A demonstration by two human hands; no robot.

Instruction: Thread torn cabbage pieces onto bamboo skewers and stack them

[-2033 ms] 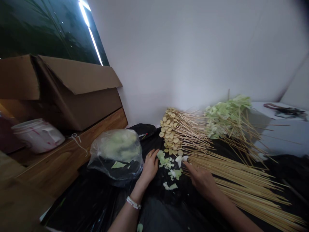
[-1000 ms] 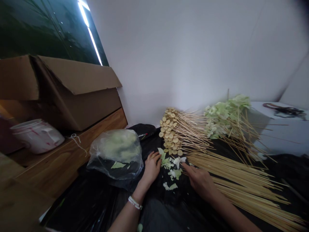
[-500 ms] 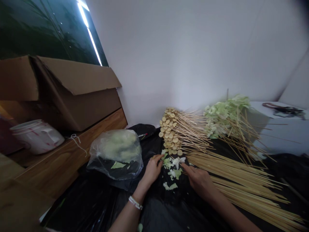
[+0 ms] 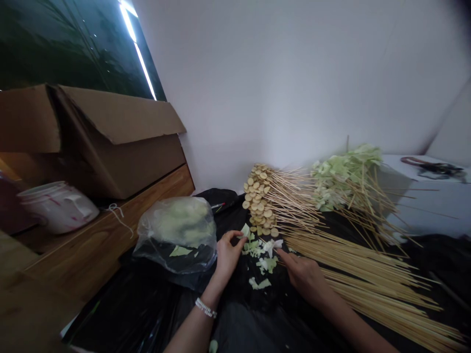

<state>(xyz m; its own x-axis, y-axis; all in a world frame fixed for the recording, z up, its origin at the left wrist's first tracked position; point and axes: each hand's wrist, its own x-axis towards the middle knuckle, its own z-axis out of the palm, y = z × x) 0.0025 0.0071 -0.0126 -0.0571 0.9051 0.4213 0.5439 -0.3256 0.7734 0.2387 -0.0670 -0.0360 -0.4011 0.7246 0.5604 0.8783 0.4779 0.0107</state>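
My left hand (image 4: 228, 252), a beaded bracelet on its wrist, pinches a pale green piece of cabbage leaf (image 4: 245, 230) between thumb and fingers. Across from it, my right hand (image 4: 303, 272) is closed on a thin wooden skewer that is mostly hidden by the hand. White cabbage (image 4: 271, 246) is bunched at my right fingertips, seemingly on that skewer. Between the hands, several loose cabbage pieces (image 4: 267, 264) lie on the black plastic sheet (image 4: 253, 323). Just beyond them is a pile of skewered round pale slices (image 4: 262, 201).
Bare skewers (image 4: 371, 274) lie in bundles at the right, behind them a heap of cabbage skewers (image 4: 342, 176). A clear plastic bag of cabbage (image 4: 180, 225) sits left of my left hand. A cardboard box (image 4: 121, 152) and white plastic tub (image 4: 61, 208) stand farther left; a white wall rises behind.
My left hand has drawn slightly up and left from the loose cabbage, lifting a leaf piece in its fingertips. My right hand has stayed almost still.
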